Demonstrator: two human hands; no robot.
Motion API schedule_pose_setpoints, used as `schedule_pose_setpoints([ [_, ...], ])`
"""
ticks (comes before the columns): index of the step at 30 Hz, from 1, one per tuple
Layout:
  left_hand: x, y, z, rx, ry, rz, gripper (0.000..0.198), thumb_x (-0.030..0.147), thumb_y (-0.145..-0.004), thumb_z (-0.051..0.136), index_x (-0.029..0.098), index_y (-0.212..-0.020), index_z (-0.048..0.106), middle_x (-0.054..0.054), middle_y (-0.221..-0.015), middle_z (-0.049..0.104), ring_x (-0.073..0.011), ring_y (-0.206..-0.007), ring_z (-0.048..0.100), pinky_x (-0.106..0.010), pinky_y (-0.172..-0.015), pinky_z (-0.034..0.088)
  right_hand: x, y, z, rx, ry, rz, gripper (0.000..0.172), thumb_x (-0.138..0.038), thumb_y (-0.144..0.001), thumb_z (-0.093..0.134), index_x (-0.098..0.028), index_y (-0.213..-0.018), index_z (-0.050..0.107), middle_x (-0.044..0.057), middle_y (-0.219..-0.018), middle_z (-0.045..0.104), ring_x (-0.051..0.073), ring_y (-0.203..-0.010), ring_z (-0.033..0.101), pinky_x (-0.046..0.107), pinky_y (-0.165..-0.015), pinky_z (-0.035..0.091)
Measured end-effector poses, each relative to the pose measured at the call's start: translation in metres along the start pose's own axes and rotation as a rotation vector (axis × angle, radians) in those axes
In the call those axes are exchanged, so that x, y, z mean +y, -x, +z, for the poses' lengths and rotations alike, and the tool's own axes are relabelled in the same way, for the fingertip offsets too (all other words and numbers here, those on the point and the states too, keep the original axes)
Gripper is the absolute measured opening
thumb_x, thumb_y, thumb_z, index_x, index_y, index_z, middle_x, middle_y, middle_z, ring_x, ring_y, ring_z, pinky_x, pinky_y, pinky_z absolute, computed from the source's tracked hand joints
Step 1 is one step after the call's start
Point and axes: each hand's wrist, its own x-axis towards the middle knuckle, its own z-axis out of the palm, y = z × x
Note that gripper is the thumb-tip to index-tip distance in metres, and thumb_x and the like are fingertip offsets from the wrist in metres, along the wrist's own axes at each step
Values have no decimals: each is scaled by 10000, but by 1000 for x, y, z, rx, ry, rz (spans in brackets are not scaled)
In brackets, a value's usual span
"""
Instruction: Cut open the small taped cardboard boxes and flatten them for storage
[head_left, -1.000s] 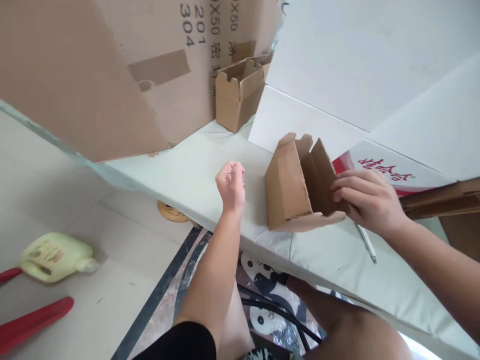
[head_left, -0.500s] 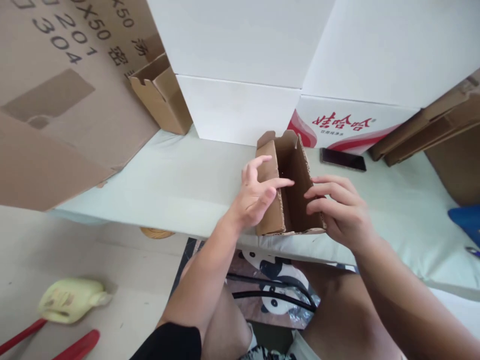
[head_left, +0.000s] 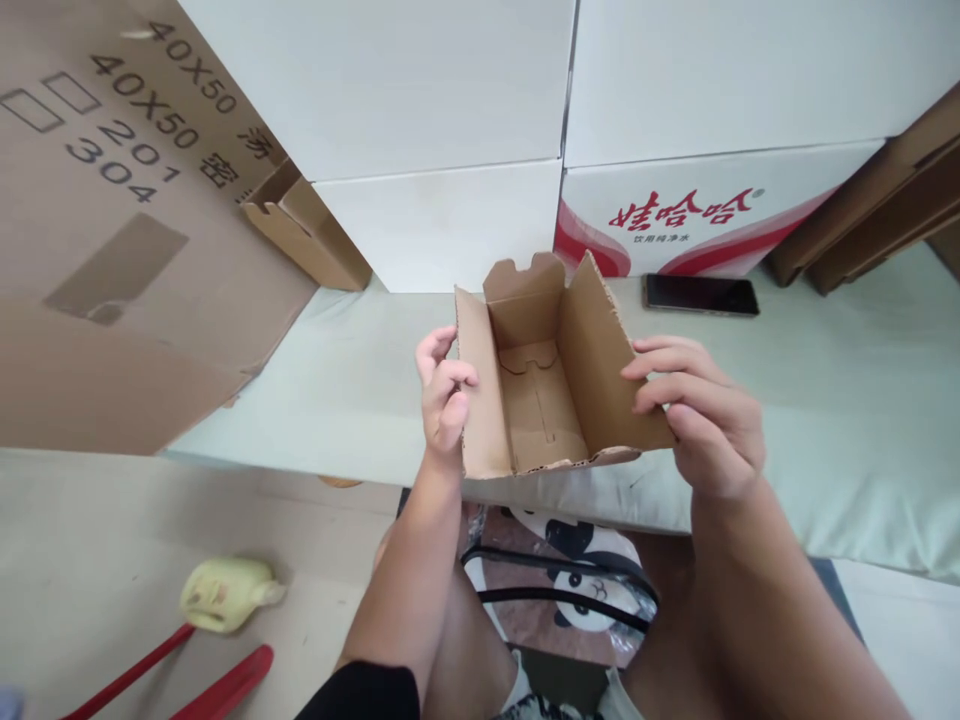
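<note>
An open cardboard box (head_left: 544, 400) sits near the front edge of the pale green padded surface, its side flaps spread and its inside bare. My left hand (head_left: 446, 390) grips the left flap, with the thumb and a finger on the inner face and other fingers behind it. On the other side, my right hand (head_left: 701, 410) has the right flap pinched between fingers and thumb. The notched far flap (head_left: 525, 275) stands up, touched by neither hand.
Behind the box rise stacked white cartons (head_left: 442, 225). A phone (head_left: 701, 295) lies at the right, before folded cardboard (head_left: 862, 220). Another small cardboard box (head_left: 315, 230) and a large printed carton (head_left: 97, 300) stand left. A yellow bottle (head_left: 225, 594) lies on the floor.
The box's side flaps have swung outward and its inside shows wider. My left hand has gone from over the opening to the left flap; my right hand now pulls the right flap outward.
</note>
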Motion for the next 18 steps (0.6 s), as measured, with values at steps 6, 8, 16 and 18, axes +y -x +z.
schedule_pose_setpoints([
  [6,-3,2,-10,50,-94,-10,499,661,-939,474,216,-764,619,-102,-1277,485,-322,-1284,551,-474,-1080,479,0,-1,-13,-76,6,-86,378,-603,-962,489,-276,-892,664,103,-1082,731,363,-1187,640,598,-1058,499],
  [8,-6,3,-11,77,-107,-43,538,707,-917,475,215,-748,612,-101,-1242,493,-319,-1241,564,-472,-1061,486,-5,-2,-17,-159,54,-92,406,-653,-927,546,-274,-1011,665,118,-1194,713,378,-1263,612,596,-1074,495],
  [16,-1,12,2,135,-62,-71,503,659,-975,420,226,-823,626,-82,-1290,476,-285,-1233,579,-432,-1056,489,-21,-3,-7,-187,202,-14,139,-281,-910,695,-268,-1027,620,98,-1287,672,289,-1298,618,493,-1087,538],
  [18,3,13,6,122,-77,-45,478,626,-995,406,235,-857,642,-81,-1304,492,-285,-1262,569,-440,-1089,470,-20,-3,-5,-185,203,2,114,-254,-923,671,-271,-1027,627,98,-1299,662,279,-1286,626,466,-1043,568],
])
